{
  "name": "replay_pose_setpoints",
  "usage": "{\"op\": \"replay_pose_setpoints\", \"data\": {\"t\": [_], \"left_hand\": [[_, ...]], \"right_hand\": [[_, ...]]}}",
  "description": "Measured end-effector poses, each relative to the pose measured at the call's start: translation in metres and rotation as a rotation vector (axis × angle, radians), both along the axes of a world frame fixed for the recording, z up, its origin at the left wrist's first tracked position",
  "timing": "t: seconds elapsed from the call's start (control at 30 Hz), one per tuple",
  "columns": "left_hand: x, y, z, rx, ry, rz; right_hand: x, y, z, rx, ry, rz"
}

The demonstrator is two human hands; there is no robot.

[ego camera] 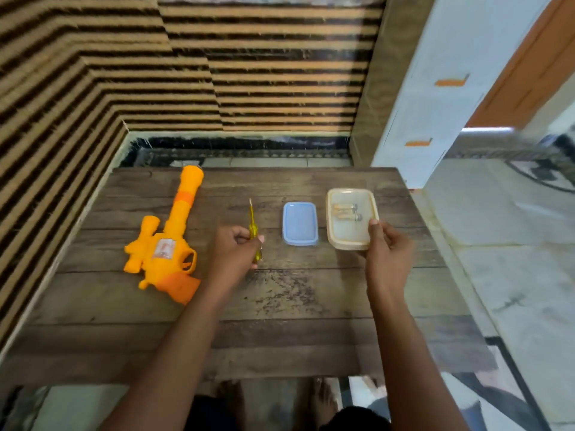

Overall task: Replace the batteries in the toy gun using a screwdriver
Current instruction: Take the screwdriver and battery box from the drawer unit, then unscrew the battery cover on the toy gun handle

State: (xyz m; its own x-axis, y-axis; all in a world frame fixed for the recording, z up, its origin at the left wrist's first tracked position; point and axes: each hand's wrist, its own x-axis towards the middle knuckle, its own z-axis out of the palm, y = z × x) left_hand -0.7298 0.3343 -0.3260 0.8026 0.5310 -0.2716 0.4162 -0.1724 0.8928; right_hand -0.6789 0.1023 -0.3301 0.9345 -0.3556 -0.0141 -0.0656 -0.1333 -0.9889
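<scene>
An orange-yellow toy gun (166, 244) lies on the left of the wooden table (280, 306), barrel pointing away from me. My left hand (231, 253) grips the handle of a yellow screwdriver (253, 233), whose tip points away. My right hand (387, 247) holds the near right edge of a cream plastic box (351, 231), thumb on its rim. Two batteries (347, 212) lie inside the box at its far end.
A blue lid (300, 223) lies flat between the screwdriver and the cream box. A striped wall stands behind and to the left. The table's right edge drops to a marble floor (513, 275). My bare feet show below the near edge.
</scene>
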Motion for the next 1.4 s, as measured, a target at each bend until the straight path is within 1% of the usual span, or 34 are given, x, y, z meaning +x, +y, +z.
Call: {"op": "replay_pose_setpoints", "data": {"t": [0.1,0.2,0.3,0.47,0.57,0.67,0.7,0.73,0.77,0.83,0.9,0.97,1.07,1.13,1.23,1.3,1.4], "left_hand": [[-0.023,-0.009,-0.008,0.104,0.104,-0.065],[-0.031,-0.017,-0.012,0.279,0.110,-0.175],[-0.026,-0.018,-0.019,0.350,0.099,-0.229],[-0.018,-0.016,-0.027,0.390,0.108,-0.222],[-0.024,-0.021,-0.023,0.381,0.042,-0.175],[-0.034,-0.026,-0.018,0.302,-0.021,-0.112],[-0.040,-0.028,-0.015,0.279,-0.049,-0.096],[-0.047,-0.031,-0.008,0.267,-0.085,-0.085],[-0.054,-0.033,-0.002,0.257,-0.123,-0.085],[-0.066,-0.035,0.011,0.249,-0.198,-0.094],[-0.074,-0.032,0.015,0.268,-0.244,-0.096],[-0.080,-0.028,0.017,0.292,-0.275,-0.104],[-0.085,-0.017,0.018,0.289,-0.305,-0.075],[-0.087,-0.010,0.020,0.259,-0.302,-0.088],[-0.087,0.004,0.026,0.147,-0.315,-0.080],[-0.086,0.016,0.027,0.177,-0.351,0.027],[-0.090,0.042,0.019,0.318,-0.327,0.285]], "right_hand": [[-0.021,-0.010,0.012,-0.132,0.043,0.013],[-0.030,-0.019,0.022,-0.211,0.090,0.035],[-0.027,-0.020,0.024,-0.284,0.132,0.063],[-0.008,-0.024,0.014,-0.369,0.232,0.074],[-0.005,-0.026,0.005,-0.410,0.218,0.059],[-0.014,-0.024,0.002,-0.533,0.207,0.032],[-0.020,-0.023,0.001,-0.581,0.151,0.026],[-0.026,-0.020,0.002,-0.616,0.033,0.029],[-0.034,-0.018,0.003,-0.643,-0.143,0.053],[-0.048,-0.005,0.008,-0.699,-0.476,0.205],[-0.060,0.018,0.013,-0.758,-0.641,0.436],[-0.064,0.044,0.016,-0.820,-0.694,0.622],[-0.065,0.075,0.014,-0.873,-0.716,0.748],[-0.060,0.085,0.012,-0.870,-0.742,0.759],[-0.049,0.100,0.010,-0.850,-0.780,0.725],[-0.044,0.107,0.006,-0.835,-0.775,0.664],[-0.046,0.114,-0.004,-0.755,-0.692,0.603]]}}
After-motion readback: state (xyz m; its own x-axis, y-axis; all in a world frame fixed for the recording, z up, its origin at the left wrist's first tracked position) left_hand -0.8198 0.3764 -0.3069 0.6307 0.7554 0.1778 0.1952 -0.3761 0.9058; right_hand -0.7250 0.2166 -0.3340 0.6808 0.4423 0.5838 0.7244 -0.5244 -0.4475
